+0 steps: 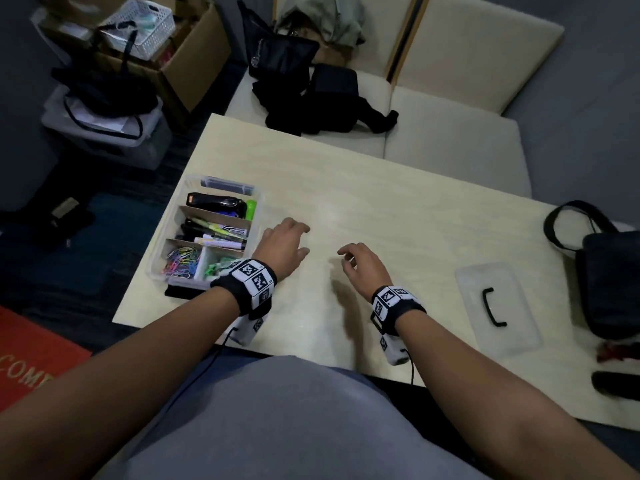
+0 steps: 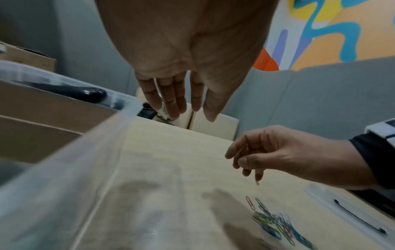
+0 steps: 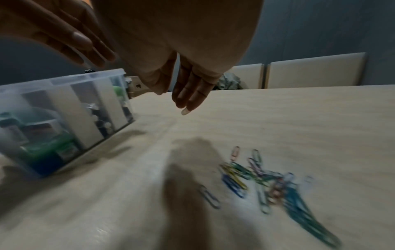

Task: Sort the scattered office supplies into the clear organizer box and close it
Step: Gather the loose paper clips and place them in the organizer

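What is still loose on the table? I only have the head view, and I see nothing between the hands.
Observer: A pile of coloured paper clips lies on the table, below the right hand.
Operator: Is that hand holding any?
Observer: From the left wrist view it seems empty, its fingers loosely curled.
Operator: Any strays?
Observer: One grey clip lies apart from the pile, on the clear organizer box side.

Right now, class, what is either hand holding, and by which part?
Nothing. The left hand and right hand are both empty, fingers relaxed above the table; the paper clips lie loose on it.
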A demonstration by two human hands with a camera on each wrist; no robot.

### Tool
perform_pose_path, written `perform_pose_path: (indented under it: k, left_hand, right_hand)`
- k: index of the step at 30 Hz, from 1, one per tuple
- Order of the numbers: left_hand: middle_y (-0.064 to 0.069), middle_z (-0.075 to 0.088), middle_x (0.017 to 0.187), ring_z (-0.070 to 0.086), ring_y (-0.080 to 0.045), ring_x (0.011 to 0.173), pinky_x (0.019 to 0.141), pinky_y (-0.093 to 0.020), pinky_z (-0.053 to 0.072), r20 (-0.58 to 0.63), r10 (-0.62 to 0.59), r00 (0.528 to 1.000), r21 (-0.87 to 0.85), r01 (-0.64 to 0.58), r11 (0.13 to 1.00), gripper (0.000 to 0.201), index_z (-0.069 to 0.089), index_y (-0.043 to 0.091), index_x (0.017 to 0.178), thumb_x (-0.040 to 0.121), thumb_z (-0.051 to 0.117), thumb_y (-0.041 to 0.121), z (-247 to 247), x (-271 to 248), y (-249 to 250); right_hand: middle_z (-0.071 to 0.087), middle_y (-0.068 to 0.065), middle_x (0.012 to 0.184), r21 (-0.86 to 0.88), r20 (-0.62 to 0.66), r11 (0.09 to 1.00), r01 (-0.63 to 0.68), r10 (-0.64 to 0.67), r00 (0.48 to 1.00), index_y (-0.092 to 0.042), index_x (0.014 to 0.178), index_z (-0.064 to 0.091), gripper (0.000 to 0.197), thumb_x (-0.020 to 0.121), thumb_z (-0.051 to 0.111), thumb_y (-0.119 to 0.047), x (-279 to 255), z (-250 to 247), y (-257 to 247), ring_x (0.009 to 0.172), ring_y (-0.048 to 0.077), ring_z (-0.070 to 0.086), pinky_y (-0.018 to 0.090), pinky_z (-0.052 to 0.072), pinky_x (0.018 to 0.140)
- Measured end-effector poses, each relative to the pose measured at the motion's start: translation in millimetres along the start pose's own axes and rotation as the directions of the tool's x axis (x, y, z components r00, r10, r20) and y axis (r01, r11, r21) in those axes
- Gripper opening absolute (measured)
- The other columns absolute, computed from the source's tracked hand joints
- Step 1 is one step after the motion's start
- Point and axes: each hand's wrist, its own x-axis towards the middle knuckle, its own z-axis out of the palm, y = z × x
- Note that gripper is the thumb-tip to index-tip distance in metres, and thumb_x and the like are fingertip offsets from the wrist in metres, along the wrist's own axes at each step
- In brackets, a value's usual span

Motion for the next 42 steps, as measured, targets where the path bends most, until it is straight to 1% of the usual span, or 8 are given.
perform_pose_path:
  k: [10,17,22,26,31,34,37,42]
  left_hand:
    - [-0.008,0.043,0.142,0.052,-0.028,0.121,0.099,-0.040,0.041,0.348,0.148,0.926,0.238,-0.239,0.941,0.062,0.037,0.016,0.146,0.092,0.064,0.028,71,26,51]
    - [-0.012,0.031,0.148,0.044,-0.032,0.126,0.097,-0.040,0.041,0.408,0.116,0.906,0.288,-0.248,0.925,0.096,0.018,0.011,0.152,0.080,0.078,0.030,109,41,65]
    - [-0.016,0.033,0.138,0.046,-0.034,0.118,0.094,-0.041,0.043,0.435,0.058,0.899,0.296,-0.204,0.933,0.117,0.012,0.012,0.153,0.067,0.086,0.040,129,45,62]
    - [-0.014,0.040,0.124,0.053,-0.034,0.101,0.084,-0.039,0.046,0.437,0.113,0.893,0.255,-0.243,0.936,0.107,0.018,0.015,0.151,0.069,0.085,0.032,137,54,67]
    - [-0.013,0.046,0.122,0.056,-0.031,0.094,0.077,-0.037,0.050,0.427,0.218,0.878,0.121,-0.294,0.948,0.054,0.040,0.024,0.140,0.090,0.061,0.021,140,65,73]
    - [-0.015,0.048,0.112,0.056,-0.033,0.091,0.073,-0.036,0.046,0.418,0.320,0.850,0.071,-0.381,0.922,0.054,0.046,0.021,0.142,0.090,0.062,0.016,146,72,74]
    - [-0.012,0.047,0.114,0.056,-0.032,0.091,0.071,-0.033,0.043,0.423,0.305,0.853,0.055,-0.360,0.931,0.054,0.046,0.023,0.142,0.091,0.062,0.017,149,77,77]
    - [-0.015,0.048,0.119,0.056,-0.033,0.094,0.079,-0.039,0.050,0.446,0.322,0.835,0.043,-0.379,0.924,0.078,0.042,0.009,0.143,0.075,0.080,0.015,149,79,82]
  right_hand:
    - [0.053,-0.007,0.097,-0.129,0.109,0.978,-0.164,0.178,0.978,-0.024,0.105,0.060,0.015,0.091,0.062,-0.023,-54,-21,84,0.087,0.014,0.057,0.027,0.042,0.070]
    - [0.042,0.006,0.123,-0.254,0.286,0.941,-0.222,0.293,0.913,-0.018,0.126,0.041,0.069,0.074,0.082,-0.038,-74,-10,109,0.097,0.029,0.059,0.041,0.053,0.080]
    - [0.046,0.009,0.119,-0.215,0.288,0.953,-0.214,0.272,0.918,-0.013,0.121,0.039,0.071,0.073,0.083,-0.040,-78,1,119,0.097,0.030,0.057,0.041,0.051,0.077]
    - [0.050,0.008,0.109,-0.150,0.262,0.969,-0.197,0.231,0.937,-0.014,0.113,0.040,0.056,0.079,0.078,-0.039,-71,3,123,0.086,0.030,0.057,0.036,0.044,0.065]
    - [0.051,0.006,0.109,-0.095,0.224,0.973,-0.208,0.225,0.948,-0.016,0.110,0.042,0.045,0.084,0.073,-0.035,-55,0,127,0.084,0.029,0.057,0.038,0.047,0.065]
    - [0.049,0.007,0.111,-0.046,0.214,0.976,-0.214,0.219,0.952,-0.015,0.111,0.044,0.041,0.086,0.071,-0.031,-42,-3,126,0.086,0.030,0.057,0.041,0.049,0.068]
    - [0.047,0.008,0.113,0.017,0.212,0.977,-0.211,0.203,0.956,-0.012,0.112,0.047,0.036,0.087,0.070,-0.026,-33,-6,126,0.089,0.031,0.056,0.042,0.050,0.073]
    - [0.041,0.005,0.119,0.109,0.212,0.967,-0.229,0.203,0.956,-0.011,0.121,0.048,0.050,0.083,0.076,-0.029,-37,-10,132,0.091,0.021,0.054,0.028,0.046,0.076]
